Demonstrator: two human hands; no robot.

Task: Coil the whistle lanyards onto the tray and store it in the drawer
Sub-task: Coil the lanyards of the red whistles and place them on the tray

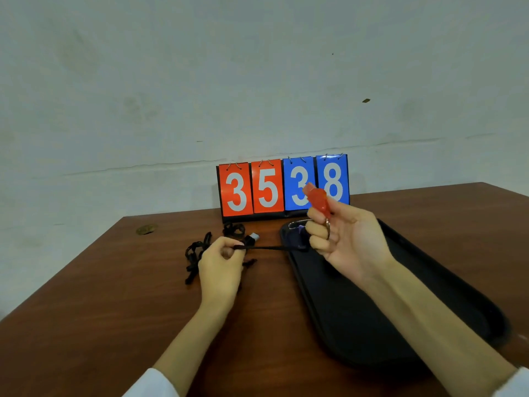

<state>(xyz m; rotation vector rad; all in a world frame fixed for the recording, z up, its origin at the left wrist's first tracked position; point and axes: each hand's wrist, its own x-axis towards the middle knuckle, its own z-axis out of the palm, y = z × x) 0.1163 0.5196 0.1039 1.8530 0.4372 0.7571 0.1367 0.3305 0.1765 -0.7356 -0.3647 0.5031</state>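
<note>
Currently, in the head view, the right hand (343, 239) is raised above the far end of the black tray (458, 285). Its fingers are curled round the red whistle (317, 200), whose mouthpiece points up and away. A metal ring (328, 228) hangs below the whistle against the fingers. The left hand (221, 262) is left of the tray, low over the wooden table (114, 296), with thumb and forefinger pinching the black lanyard cord (269, 248). The cord runs taut and level from that pinch rightward over the tray's far rim towards the right hand. Further left, a loose tangle of black lanyard (197, 253) lies on the table, and a silver whistle (254, 236) lies just beyond the left hand. A flip scoreboard (266, 187) reading 35 and 38 stands at the far side of the table.
</note>
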